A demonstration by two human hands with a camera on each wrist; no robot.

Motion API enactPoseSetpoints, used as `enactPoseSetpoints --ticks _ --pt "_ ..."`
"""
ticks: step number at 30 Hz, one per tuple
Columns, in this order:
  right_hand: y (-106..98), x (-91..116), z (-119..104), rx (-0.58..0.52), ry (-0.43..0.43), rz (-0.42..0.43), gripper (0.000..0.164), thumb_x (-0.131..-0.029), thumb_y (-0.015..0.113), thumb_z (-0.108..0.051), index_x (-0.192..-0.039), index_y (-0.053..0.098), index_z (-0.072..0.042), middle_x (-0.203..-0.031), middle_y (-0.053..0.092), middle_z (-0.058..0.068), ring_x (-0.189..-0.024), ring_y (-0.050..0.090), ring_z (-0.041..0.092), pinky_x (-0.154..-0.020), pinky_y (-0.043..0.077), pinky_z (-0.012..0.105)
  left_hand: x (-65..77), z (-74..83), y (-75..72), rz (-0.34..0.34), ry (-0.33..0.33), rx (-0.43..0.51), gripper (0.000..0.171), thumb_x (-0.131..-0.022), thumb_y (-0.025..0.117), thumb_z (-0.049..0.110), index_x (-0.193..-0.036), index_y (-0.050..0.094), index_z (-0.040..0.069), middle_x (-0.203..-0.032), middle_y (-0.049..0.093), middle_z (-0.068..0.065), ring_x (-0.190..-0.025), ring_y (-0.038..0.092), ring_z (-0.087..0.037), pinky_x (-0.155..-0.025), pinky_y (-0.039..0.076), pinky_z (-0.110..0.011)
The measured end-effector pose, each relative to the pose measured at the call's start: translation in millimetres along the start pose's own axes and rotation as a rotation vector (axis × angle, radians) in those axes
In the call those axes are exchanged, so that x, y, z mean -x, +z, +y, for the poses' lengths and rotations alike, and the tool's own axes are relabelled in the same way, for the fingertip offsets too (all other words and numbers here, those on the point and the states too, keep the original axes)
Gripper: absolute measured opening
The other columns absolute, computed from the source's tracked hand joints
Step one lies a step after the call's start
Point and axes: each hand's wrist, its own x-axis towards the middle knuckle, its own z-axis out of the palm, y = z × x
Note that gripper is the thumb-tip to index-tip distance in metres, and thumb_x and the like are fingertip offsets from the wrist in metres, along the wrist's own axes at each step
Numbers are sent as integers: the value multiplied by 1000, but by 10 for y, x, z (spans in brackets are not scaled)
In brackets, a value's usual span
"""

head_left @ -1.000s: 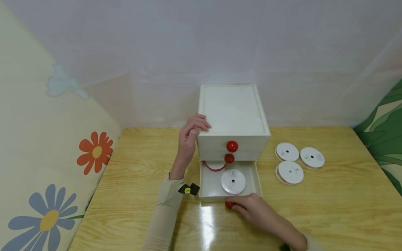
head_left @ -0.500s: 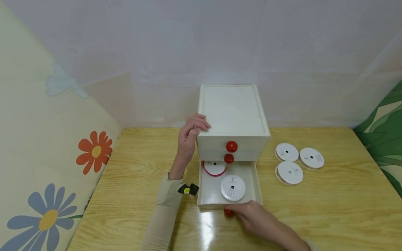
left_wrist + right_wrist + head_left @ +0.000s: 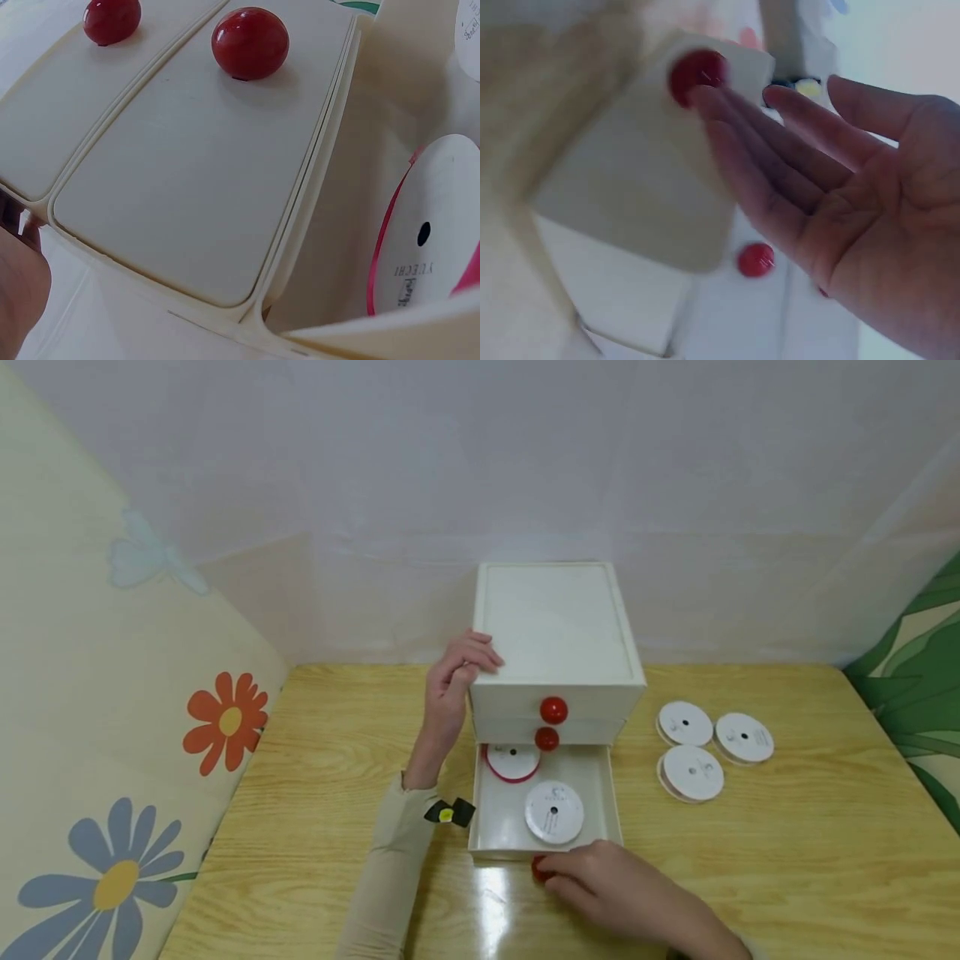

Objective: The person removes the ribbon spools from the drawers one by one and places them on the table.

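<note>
A white drawer cabinet stands on the table with its bottom drawer pulled out. My left hand rests on the cabinet's top left edge, fingers over the top. At the drawer's front, my right hand is by the red knob; in the right wrist view its fingers are extended, with the tips at the knob and the thumb apart. Inside the drawer lie a white-faced ribbon spool and, farther back, a spool with red ribbon, partly under the drawer above.
Three more white ribbon spools lie on the wooden table to the cabinet's right. Two upper drawers with red knobs are closed. A pale backdrop hangs behind, and a flower-printed panel is at the left.
The bottom drawer has come farther out toward me, showing more of the red ribbon spool. My right hand has loosened from the knob. My left hand has stayed put.
</note>
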Motion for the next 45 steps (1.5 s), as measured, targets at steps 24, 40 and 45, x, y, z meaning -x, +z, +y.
enactPoseSetpoints --ticks 24,40,45 --pt "-131 -190 281 224 59 268 9 -93 73 -11 -100 76 -6 -121 68 19 -115 63 35 -95 57 48 1 0 13 7 -13 17 27 -94 41 6 -84 62 -7 -101 69 8 -120 56 -23 -120 28 -54" --pt "-146 -265 384 175 116 136 16 -89 77 -14 -102 78 -5 -137 59 30 -129 54 50 -106 46 62 -1 -15 19 12 -10 22 26 -94 41 6 -84 62 -7 -101 69 8 -120 56 -23 -119 30 -54" --pt "-135 -292 409 147 133 103 18 -88 78 -13 -104 78 -5 -139 58 30 -130 54 49 -106 46 62 10 -22 10 15 -7 28 25 -94 41 4 -84 62 -7 -100 69 4 -120 55 -23 -120 29 -53"
